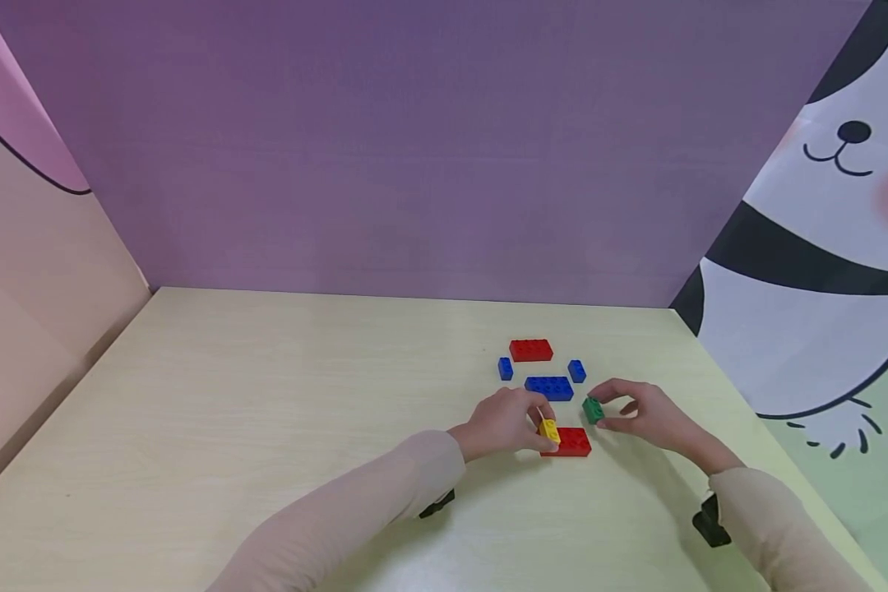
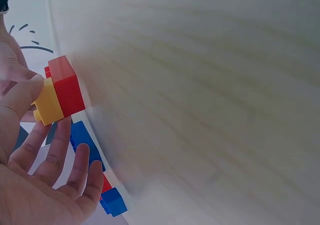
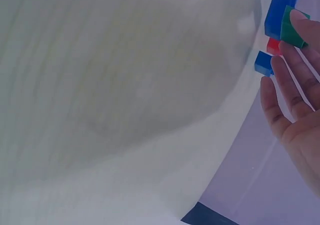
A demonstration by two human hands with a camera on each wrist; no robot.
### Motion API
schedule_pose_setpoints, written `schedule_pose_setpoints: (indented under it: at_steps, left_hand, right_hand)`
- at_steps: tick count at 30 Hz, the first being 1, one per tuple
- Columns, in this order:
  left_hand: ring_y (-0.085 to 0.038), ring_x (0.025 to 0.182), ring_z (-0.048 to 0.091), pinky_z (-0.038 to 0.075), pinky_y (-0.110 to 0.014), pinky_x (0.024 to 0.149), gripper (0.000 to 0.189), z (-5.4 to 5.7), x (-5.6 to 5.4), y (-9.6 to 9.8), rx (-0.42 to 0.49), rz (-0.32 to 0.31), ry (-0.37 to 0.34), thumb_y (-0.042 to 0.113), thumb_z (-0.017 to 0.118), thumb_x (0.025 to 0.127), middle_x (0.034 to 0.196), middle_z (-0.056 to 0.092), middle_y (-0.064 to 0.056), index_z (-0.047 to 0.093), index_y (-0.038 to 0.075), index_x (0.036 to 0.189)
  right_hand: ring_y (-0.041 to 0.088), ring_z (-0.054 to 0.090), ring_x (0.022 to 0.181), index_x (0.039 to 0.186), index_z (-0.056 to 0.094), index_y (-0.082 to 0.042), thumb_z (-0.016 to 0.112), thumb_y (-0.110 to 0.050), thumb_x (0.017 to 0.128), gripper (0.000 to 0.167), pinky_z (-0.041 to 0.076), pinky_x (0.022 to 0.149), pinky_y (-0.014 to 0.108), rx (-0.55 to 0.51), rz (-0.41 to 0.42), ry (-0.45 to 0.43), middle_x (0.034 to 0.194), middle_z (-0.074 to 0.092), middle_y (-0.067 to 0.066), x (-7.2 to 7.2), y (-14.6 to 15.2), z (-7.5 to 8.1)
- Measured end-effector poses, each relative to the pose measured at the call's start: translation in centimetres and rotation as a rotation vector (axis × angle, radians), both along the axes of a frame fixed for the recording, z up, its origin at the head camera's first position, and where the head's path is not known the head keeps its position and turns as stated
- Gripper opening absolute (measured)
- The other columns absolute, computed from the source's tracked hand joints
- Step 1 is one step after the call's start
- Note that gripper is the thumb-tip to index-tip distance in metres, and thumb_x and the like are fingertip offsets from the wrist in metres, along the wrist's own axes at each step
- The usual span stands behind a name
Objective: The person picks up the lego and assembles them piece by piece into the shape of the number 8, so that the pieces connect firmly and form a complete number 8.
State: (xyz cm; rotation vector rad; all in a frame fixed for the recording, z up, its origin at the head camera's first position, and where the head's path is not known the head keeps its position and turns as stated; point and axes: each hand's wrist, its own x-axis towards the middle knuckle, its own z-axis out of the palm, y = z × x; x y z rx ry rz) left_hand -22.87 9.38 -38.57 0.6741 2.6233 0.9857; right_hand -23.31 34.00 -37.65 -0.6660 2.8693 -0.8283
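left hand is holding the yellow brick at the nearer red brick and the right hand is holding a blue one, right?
Not quite: the right hand holds a green brick, not a blue one, as the head view shows. The rest is right: the left hand holds the yellow brick at the nearer red brick.

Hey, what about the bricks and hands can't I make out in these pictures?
- Head view: the left end of the near red brick, covered by the yellow brick and left hand.
- Left wrist view: most of the far red brick, behind the left hand and a small blue brick.
- Right wrist view: part of the green brick, behind the right hand, itself cut off by the right edge.
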Motion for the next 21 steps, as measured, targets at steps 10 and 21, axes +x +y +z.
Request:
schedule_pose_setpoints:
  at_steps: [10, 21]
  left_hand:
    - [-0.003, 0.082, 0.048, 0.040, -0.020, 0.061, 0.024, -0.3, -0.1, -0.1, 0.022, -0.009, 0.003, 0.033, 0.078, 0.070, 0.079, 0.060, 0.013, 0.064, 0.028, 0.088]
    - [-0.002, 0.082, 0.048, 0.041, -0.020, 0.061, 0.025, -0.1, 0.0, -0.2, 0.029, -0.017, -0.004, 0.032, 0.078, 0.070, 0.080, 0.060, 0.012, 0.064, 0.028, 0.090]
  right_hand:
    - [0.032, 0.058, 0.098, 0.108, 0.059, -0.009, 0.073, -0.015, 0.076, 0.036, 0.051, 0.072, 0.038, -0.007, 0.037, 0.012, 0.103, 0.064, 0.008, 1.1, -1.2, 1.0]
    - [0.029, 0.058, 0.098, 0.113, 0.057, -0.006, 0.073, -0.021, 0.077, 0.042, 0.051, 0.073, 0.039, 0.010, 0.079, -0.020, 0.106, 0.064, 0.006, 1.9, -1.7, 1.0]
